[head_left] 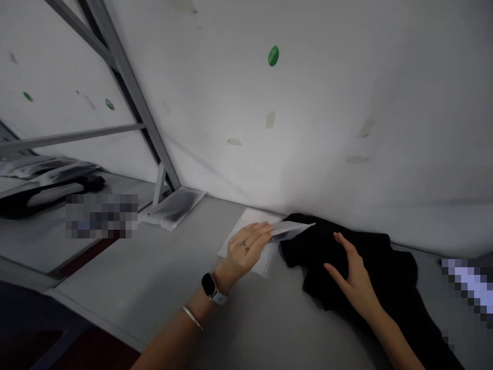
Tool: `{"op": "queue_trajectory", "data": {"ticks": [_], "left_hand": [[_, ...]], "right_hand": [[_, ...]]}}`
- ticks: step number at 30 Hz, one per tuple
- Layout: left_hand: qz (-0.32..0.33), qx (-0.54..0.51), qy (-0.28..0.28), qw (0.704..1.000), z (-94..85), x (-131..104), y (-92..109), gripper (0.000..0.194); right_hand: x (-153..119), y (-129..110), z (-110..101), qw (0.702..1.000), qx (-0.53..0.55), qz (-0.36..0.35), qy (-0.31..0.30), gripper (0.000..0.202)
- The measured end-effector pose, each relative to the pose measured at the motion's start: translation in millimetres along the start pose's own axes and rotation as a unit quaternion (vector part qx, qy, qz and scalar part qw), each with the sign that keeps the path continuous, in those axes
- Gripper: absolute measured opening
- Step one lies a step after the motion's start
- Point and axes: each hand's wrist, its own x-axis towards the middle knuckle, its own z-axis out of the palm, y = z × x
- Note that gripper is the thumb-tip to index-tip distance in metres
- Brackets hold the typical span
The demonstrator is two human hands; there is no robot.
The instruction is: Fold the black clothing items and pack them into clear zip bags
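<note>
My left hand (pixel 246 249), with a watch and bracelet on the arm, is closed on a thin, translucent plastic bag (pixel 292 229). The bag's free end sticks out to the right, over the edge of a black garment (pixel 396 272). Under this hand lies a stack of white, flat sheets or bags (pixel 241 226), partly hidden by it. My right hand (pixel 356 280) hovers over the black garment, thumb and fingers apart, holding nothing. The garment lies bunched along the wall and runs down to the lower right.
Farther left, a packed flat plastic bag (pixel 179 205) rests by a metal frame post (pixel 131 87). Beyond the post, more bagged items and a black cloth (pixel 87 184) lie on another grey table. A white wall (pixel 308 128) with tape scraps backs the grey table (pixel 162 288).
</note>
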Motion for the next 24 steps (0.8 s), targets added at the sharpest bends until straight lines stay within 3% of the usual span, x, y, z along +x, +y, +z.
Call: {"op": "queue_trajectory", "data": {"ticks": [3,5,7,10,13,17,21,24], "left_hand": [[-0.133,-0.009,0.078,0.988,-3.8,5.4,-2.1,0.023],[-0.244,-0.025,0.118,0.962,-4.5,7.2,-7.0,0.015],[-0.314,-0.061,0.134,0.938,-3.3,7.7,-8.7,0.011],[-0.32,-0.141,0.116,0.93,0.8,7.9,0.8,0.011],[-0.318,-0.222,0.057,0.92,5.7,9.1,19.0,0.011],[-0.363,-0.298,-0.019,0.882,13.3,12.2,31.1,0.011],[-0.448,-0.332,0.019,0.83,23.2,11.9,20.1,0.013],[-0.511,-0.375,0.049,0.772,30.4,9.3,9.6,0.021]], "right_hand": [[-4.3,-20.5,2.9,1.0,0.027,-0.01,-0.013,0.077],[-6.7,-30.3,6.4,0.999,0.044,-0.006,-0.026,0.079],[-7.5,-35.9,8.3,0.996,0.077,0.008,-0.037,0.08],[-6.6,-38.1,5.9,0.987,0.155,0.034,-0.031,0.087],[-6.3,-37.9,0.0,0.975,0.214,0.056,-0.033,0.092],[-5.7,-41.5,-5.9,0.95,0.269,0.125,-0.097,0.051],[-0.9,-42.4,-7.3,0.911,0.35,0.214,-0.049,0.045],[0.6,-38.9,-4.1,0.889,0.385,0.248,-0.015,0.047]]}}
